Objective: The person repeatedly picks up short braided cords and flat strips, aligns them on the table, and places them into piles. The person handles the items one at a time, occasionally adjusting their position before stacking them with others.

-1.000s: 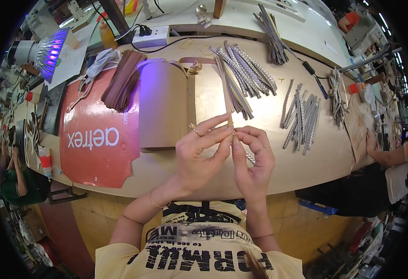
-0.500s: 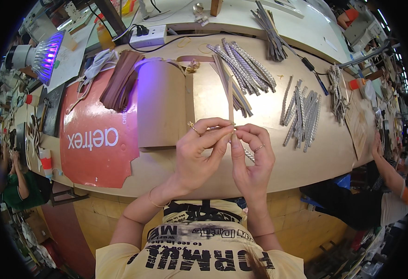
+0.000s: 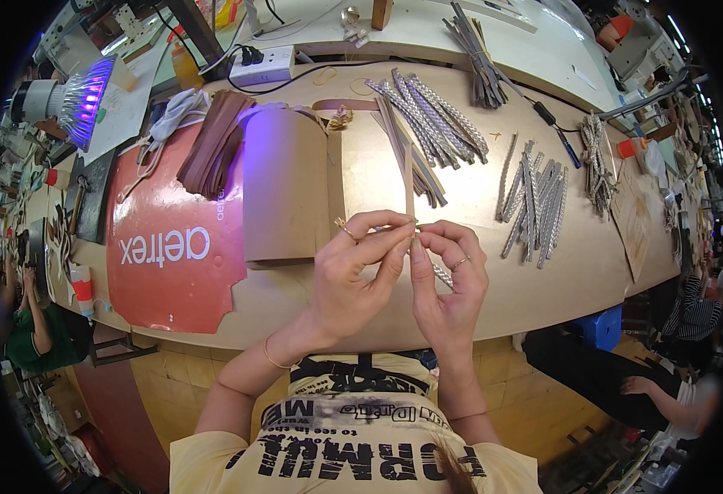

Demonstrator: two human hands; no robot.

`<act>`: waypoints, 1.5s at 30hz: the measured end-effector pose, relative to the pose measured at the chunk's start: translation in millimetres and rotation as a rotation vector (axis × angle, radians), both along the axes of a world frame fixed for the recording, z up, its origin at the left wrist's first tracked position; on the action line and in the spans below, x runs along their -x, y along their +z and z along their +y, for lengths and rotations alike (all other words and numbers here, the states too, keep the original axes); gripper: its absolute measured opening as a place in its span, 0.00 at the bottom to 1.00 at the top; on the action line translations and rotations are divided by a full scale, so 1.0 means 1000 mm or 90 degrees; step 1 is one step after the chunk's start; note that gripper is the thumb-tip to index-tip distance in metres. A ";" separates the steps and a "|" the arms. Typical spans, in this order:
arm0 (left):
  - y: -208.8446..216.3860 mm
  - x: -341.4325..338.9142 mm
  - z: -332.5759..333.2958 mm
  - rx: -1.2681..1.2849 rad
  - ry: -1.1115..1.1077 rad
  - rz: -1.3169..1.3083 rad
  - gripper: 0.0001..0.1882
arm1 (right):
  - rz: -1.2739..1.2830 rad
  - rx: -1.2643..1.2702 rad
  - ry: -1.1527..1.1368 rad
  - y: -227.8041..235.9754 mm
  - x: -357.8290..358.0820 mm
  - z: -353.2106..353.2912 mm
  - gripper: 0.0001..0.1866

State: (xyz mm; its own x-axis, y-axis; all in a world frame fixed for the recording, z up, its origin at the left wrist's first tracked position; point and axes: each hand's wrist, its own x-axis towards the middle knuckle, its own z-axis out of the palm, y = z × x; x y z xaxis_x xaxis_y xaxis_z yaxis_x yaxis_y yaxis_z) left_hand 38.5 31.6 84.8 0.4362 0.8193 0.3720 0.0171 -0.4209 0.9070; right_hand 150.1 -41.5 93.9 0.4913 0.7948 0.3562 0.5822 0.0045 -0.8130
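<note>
My left hand [image 3: 352, 276] and my right hand [image 3: 450, 288] meet in front of me over the table, fingertips pinched together. Between them is the lower end of a thin, flat tan strip [image 3: 409, 185], which points away from me. A piece of silver braided strap [image 3: 441, 274] shows beneath my right fingers, and that hand seems to grip it along with the strip. My fingertips cover the spot where strip and strap come together. Just beyond lie flat grey and brown strips [image 3: 427, 177] and a bundle of silver braided straps [image 3: 431, 119].
Left of my hands stands a brown cardboard box-like form [image 3: 287, 189], beside a red board [image 3: 172, 280] and folded brown strips [image 3: 213, 144]. More braided pieces [image 3: 538, 202] lie to the right. A lit lamp [image 3: 77, 99] and white power strip [image 3: 263, 64] are farther back.
My hands stay almost still, fingers pinched as before. At the right edge, a seated person has leaned and lowered an arm, uncovering a blue stool and someone in stripes.
</note>
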 end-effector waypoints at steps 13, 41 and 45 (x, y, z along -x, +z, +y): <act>0.002 0.003 0.005 0.007 -0.035 0.022 0.12 | -0.123 0.028 -0.014 -0.003 0.000 0.000 0.07; 0.008 0.018 0.020 0.437 -0.254 -0.090 0.11 | -0.117 -0.108 0.118 -0.008 -0.029 -0.011 0.27; 0.014 0.015 0.013 0.477 -0.332 -0.030 0.10 | -0.100 -0.062 0.141 -0.003 -0.031 -0.018 0.19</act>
